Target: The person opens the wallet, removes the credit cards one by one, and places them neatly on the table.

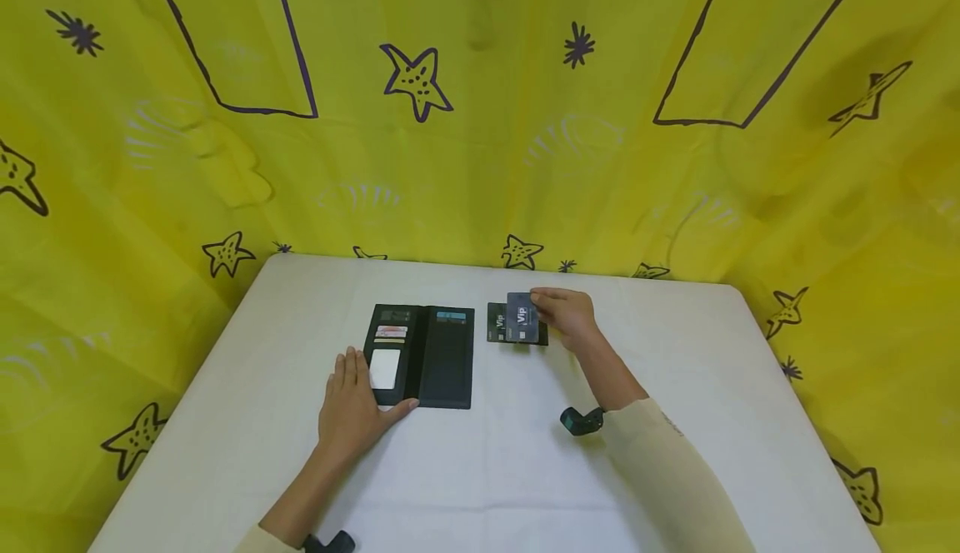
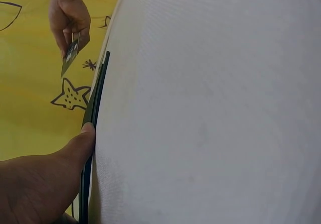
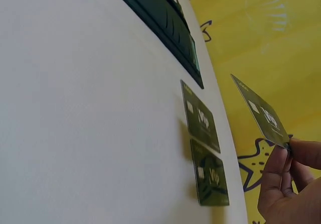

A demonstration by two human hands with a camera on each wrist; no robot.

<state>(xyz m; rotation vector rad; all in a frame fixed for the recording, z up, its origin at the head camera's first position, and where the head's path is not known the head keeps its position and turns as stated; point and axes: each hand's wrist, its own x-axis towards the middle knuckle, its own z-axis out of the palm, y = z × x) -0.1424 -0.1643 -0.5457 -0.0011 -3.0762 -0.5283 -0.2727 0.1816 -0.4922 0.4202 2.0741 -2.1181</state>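
A dark wallet (image 1: 450, 370) lies unfolded on the table, with cards in its left slots, a white panel below them and a bluish card at the top of its right side. My left hand (image 1: 348, 407) rests along the wallet's left and lower edges, fingers straight and thumb out; the left wrist view shows that thumb (image 2: 83, 141) on the edge. To the right of the wallet, my right hand (image 1: 567, 316) pinches a dark "Vip" card (image 3: 263, 113) by one end, raised off the table. Beneath it lie two similar cards, one (image 3: 201, 117) beside the other (image 3: 211, 180).
A white cloth covers the table (image 1: 525, 470). Behind it and at both sides hangs a yellow curtain (image 1: 487, 170) printed with starfish. Dark wrist cameras, one on the right wrist (image 1: 582, 421) and one on the left (image 1: 330, 543), stick out near the sleeves.
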